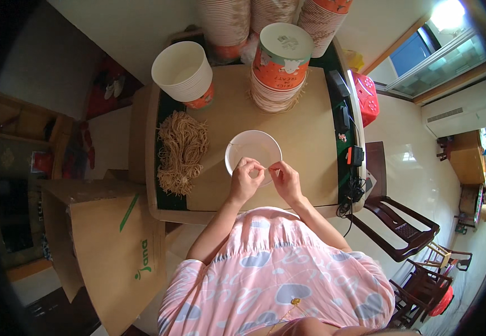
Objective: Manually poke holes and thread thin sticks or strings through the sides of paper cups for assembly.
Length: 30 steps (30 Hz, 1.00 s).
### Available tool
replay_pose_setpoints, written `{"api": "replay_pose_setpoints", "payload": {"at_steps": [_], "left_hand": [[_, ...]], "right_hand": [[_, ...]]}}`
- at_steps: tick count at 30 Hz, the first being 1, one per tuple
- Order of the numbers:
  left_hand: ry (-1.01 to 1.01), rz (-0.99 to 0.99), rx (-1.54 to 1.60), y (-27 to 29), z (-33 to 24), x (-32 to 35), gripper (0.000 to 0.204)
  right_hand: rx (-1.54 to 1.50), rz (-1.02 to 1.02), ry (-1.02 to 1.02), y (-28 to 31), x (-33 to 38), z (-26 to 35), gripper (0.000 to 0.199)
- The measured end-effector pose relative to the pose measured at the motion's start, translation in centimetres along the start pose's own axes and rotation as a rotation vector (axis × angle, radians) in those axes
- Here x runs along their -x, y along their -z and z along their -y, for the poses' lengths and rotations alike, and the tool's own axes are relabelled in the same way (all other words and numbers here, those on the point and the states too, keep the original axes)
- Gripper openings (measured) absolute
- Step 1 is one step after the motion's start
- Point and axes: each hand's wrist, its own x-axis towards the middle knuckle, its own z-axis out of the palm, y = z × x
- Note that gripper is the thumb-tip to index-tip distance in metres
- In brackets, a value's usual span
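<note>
A white paper bucket (pixel 253 141) stands on the cardboard sheet in front of me, its mouth facing up. Over its near rim, my left hand (pixel 247 178) is pinched with thumb and forefinger. Close beside it my right hand (pixel 285 180) pinches too, the fingertips of both almost meeting. A thin tan twine cord seems to run between the fingertips; most of it is hidden by my fingers. To the left lies a loose bundle of tan twine cords (pixel 182 148).
Behind are a nested stack of white buckets (pixel 182 70), an upside-down orange printed stack (pixel 282 70) with twine about it, and taller wrapped stacks (pixel 225 22). Black adapters and cables (pixel 356 157) line the table's right edge. A large carton (pixel 108 246) stands left, a dark chair (pixel 402 227) right.
</note>
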Motion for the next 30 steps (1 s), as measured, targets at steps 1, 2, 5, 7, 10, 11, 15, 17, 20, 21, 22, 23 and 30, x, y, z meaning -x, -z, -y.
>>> {"api": "replay_pose_setpoints", "payload": {"at_steps": [1, 2, 5, 7, 10, 11, 15, 17, 20, 21, 22, 23, 30], "left_hand": [[0.0, 0.0, 0.0, 0.1, -0.3, -0.2, 0.009], [-0.098, -0.059, -0.096, 0.1, -0.6, -0.5, 0.012], [-0.212, -0.044, -0.225, 0.2, 0.2, -0.8, 0.014], [-0.231, 0.031, -0.255, 0.4, 0.3, -1.1, 0.014], [-0.155, 0.186, -0.233, 0.6, -0.5, -1.1, 0.012], [-0.048, 0.215, -0.146, 0.6, -1.0, -0.9, 0.01], [0.066, 0.264, -0.055, 1.3, -3.1, -0.8, 0.011], [0.062, 0.275, -0.031, 1.5, -4.1, -1.0, 0.011], [0.04, 0.274, -0.003, 1.3, -4.5, -1.1, 0.012], [0.017, 0.266, 0.003, 1.2, -4.5, -1.2, 0.011], [0.017, 0.266, 0.004, 1.1, -4.4, -1.2, 0.011], [0.004, 0.255, 0.0, 1.0, -4.3, -1.2, 0.011], [-0.11, 0.205, 0.01, 0.7, -4.9, -1.0, 0.008]], "right_hand": [[-0.033, 0.011, -0.024, 0.0, 0.0, 0.0, 0.006], [-0.033, 0.011, -0.024, 0.2, -0.1, -0.1, 0.006], [-0.072, 0.06, -0.083, 0.6, -0.1, 0.4, 0.007], [-0.076, 0.091, -0.079, 0.9, -0.1, 0.7, 0.012], [-0.066, 0.099, -0.02, 1.2, 0.0, 1.4, 0.011], [-0.065, 0.098, -0.018, 1.5, -0.1, 1.5, 0.011], [0.023, 0.077, 0.065, 2.6, -0.3, 1.5, 0.01], [0.04, 0.081, 0.087, 2.9, -0.3, 1.6, 0.01], [0.013, 0.136, 0.084, 3.1, -0.1, 2.4, 0.01], [-0.002, 0.138, 0.086, 3.2, 0.0, 2.5, 0.01], [-0.017, 0.14, 0.088, 3.3, 0.1, 2.5, 0.01], [-0.016, 0.14, 0.089, 3.3, 0.1, 2.5, 0.01], [0.066, 0.068, 0.055, 3.3, 0.3, 1.4, 0.01]]}}
